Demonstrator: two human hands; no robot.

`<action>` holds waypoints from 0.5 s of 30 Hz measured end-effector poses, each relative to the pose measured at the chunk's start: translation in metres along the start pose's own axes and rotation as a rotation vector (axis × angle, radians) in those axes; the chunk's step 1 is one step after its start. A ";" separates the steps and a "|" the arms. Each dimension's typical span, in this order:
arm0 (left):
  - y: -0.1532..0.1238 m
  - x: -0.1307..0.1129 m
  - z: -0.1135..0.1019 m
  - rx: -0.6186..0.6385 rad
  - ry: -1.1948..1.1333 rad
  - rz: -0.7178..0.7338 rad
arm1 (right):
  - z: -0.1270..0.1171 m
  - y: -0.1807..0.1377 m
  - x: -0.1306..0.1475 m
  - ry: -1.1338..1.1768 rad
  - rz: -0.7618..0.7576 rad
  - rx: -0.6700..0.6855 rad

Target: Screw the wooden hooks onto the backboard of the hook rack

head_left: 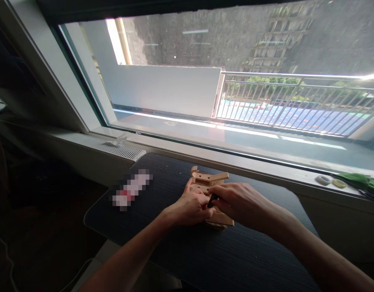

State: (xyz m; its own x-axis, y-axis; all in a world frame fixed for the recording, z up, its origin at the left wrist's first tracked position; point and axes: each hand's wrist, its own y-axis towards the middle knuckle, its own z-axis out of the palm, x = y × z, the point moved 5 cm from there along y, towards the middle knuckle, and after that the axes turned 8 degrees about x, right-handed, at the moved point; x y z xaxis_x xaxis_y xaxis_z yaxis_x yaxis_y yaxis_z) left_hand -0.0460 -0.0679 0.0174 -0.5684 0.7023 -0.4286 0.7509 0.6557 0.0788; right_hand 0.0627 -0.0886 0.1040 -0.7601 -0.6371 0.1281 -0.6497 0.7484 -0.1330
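On the dark table, several pale wooden pieces (219, 177) lie side by side; the top one has a curled end and small dark holes. A rough, lighter brown layer shows beneath them. My left hand (191, 206) rests on the middle pieces, its index finger stretched toward the curled end and its other fingers bent against the wood. From the right, my right hand (240, 200) closes around a small black tool (212, 199), which points down at the wood beside my left fingers. The tool's tip is hidden.
A pixelated pink-and-white item (133, 188) lies on the table's left part. Tape rolls (323, 180) and a green bundle (357, 180) sit on the windowsill at right. A clear plastic scrap (119, 140) rests on the vent grille (104, 147). A large window backs the table (260, 251).
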 end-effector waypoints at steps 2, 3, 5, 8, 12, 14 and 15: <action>0.000 0.001 0.000 -0.008 -0.001 -0.003 | -0.003 0.000 0.002 0.043 -0.043 0.011; 0.000 0.001 0.000 -0.009 -0.004 -0.001 | -0.003 0.000 0.003 0.060 -0.060 0.012; 0.000 0.000 0.001 -0.009 -0.013 0.001 | -0.001 0.001 0.002 0.064 -0.061 0.008; 0.000 0.000 0.001 -0.025 -0.010 -0.016 | 0.004 0.002 0.002 0.014 -0.029 -0.024; -0.001 0.001 0.002 -0.027 0.007 -0.014 | 0.005 0.002 0.002 -0.031 -0.001 -0.044; -0.001 0.002 0.002 -0.019 0.013 -0.007 | 0.001 0.002 0.002 -0.011 -0.008 -0.035; 0.000 0.002 0.002 -0.018 0.016 -0.004 | -0.001 0.001 0.003 0.007 -0.025 -0.026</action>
State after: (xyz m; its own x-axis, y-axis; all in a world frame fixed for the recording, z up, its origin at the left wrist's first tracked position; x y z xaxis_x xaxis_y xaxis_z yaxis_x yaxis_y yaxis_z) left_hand -0.0469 -0.0672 0.0141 -0.5769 0.7037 -0.4147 0.7423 0.6635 0.0933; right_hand 0.0595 -0.0895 0.1048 -0.7434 -0.6544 0.1383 -0.6680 0.7368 -0.1040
